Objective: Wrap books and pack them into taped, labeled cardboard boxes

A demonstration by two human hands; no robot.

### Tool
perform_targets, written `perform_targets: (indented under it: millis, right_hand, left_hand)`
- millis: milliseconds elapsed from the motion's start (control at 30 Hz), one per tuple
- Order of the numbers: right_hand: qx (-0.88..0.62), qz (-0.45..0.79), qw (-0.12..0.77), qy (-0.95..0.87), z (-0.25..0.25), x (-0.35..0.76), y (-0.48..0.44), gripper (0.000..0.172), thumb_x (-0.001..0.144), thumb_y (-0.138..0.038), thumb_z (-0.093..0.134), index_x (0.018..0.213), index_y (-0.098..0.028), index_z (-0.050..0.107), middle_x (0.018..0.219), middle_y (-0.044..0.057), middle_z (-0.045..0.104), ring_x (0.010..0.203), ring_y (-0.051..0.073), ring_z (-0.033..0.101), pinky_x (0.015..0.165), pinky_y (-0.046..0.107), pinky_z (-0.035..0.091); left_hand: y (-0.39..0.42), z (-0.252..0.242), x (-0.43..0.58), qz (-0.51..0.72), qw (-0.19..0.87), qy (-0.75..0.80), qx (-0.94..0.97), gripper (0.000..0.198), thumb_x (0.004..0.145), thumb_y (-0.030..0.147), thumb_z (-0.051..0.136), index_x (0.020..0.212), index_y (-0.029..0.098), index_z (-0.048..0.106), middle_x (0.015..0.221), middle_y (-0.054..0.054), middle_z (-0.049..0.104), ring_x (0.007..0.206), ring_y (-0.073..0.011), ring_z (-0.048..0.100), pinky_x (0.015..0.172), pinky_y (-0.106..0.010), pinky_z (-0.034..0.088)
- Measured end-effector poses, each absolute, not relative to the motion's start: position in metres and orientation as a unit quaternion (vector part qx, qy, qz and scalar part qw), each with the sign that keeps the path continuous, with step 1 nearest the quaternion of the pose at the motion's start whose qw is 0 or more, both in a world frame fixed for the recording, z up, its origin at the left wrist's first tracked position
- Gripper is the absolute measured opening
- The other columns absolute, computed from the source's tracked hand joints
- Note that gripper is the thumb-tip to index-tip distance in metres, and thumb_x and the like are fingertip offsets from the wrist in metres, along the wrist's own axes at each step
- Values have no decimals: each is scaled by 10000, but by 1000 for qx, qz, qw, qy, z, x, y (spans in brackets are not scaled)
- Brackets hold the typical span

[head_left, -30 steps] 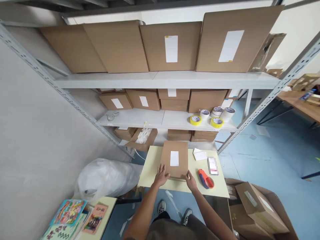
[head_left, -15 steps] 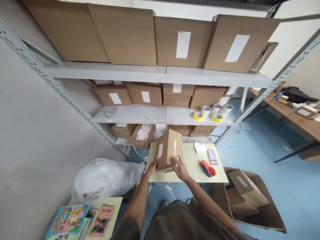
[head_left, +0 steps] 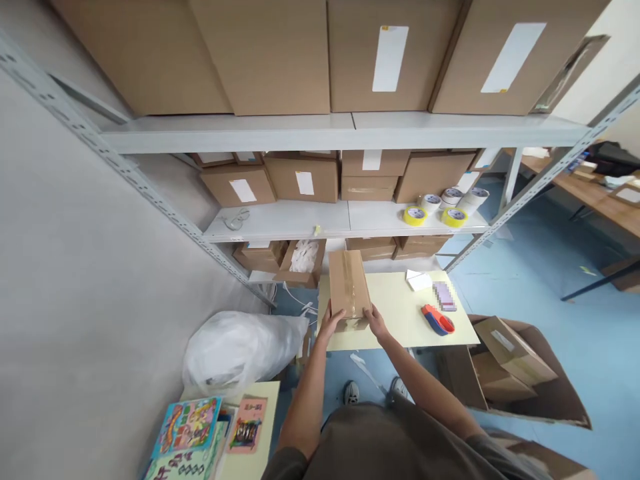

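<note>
A taped cardboard box (head_left: 349, 283) is held between my two hands above the near part of the pale yellow table (head_left: 400, 327). A strip of clear tape runs along its top face and over its near edge. My left hand (head_left: 330, 321) grips the near left corner, thumb on top. At the near right corner, my right hand (head_left: 376, 321) closes on the box's side. To the right on the table lie a red and blue tape dispenser (head_left: 438, 320), a blurred phone-like item (head_left: 445, 296) and white cards (head_left: 419, 280).
Metal shelves (head_left: 350, 139) with cardboard boxes rise ahead; tape rolls (head_left: 454, 217) stand on the middle one. An open carton (head_left: 575, 400) holding boxes sits at right. At left are a stuffed white plastic bag (head_left: 235, 350) and colourful books (head_left: 187, 427).
The box has turned so its taped face points up and its white label no longer shows. My right hand has moved from the taped face to the right side. The camera view has shifted.
</note>
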State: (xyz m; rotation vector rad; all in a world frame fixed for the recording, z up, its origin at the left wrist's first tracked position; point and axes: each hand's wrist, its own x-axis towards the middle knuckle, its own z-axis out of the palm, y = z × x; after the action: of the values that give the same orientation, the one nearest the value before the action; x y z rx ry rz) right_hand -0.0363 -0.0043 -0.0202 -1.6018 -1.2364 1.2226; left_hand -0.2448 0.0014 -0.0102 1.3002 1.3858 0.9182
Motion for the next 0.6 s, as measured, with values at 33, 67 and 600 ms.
perform_targets:
  millis: [33, 67, 600]
  right_hand:
    - [-625, 481, 382, -482, -18, -33, -6, 791, 941, -820, 470, 1427, -214, 620, 1296, 117, 771, 1219, 320, 706, 1046, 465, 570]
    - [-623, 483, 385, -480, -15, -29, -9, 795, 937, -830, 466, 1413, -216, 632, 1294, 114, 772, 1211, 321, 709, 1043, 462, 572]
    - [-634, 341, 615, -322, 57, 165, -116, 682, 962, -680, 629, 1533, -308, 613, 1407, 15, 733, 1357, 321, 640, 1189, 486, 482]
  left_hand:
    - [2, -11, -244, 388, 506, 559, 529, 792, 1000, 447, 611, 1709, 264, 312, 1582, -112, 597, 1416, -275, 609, 1181, -426, 502]
    - [3, -12, -242, 393, 519, 549, 524, 785, 1006, 466, 598, 1709, 278, 307, 1603, -100, 578, 1420, -271, 607, 1176, -416, 509]
    - [8, 75, -22, 299, 563, 379, 671, 898, 963, 595, 682, 1717, 292, 300, 1628, -78, 549, 1488, -301, 542, 1215, -424, 488]
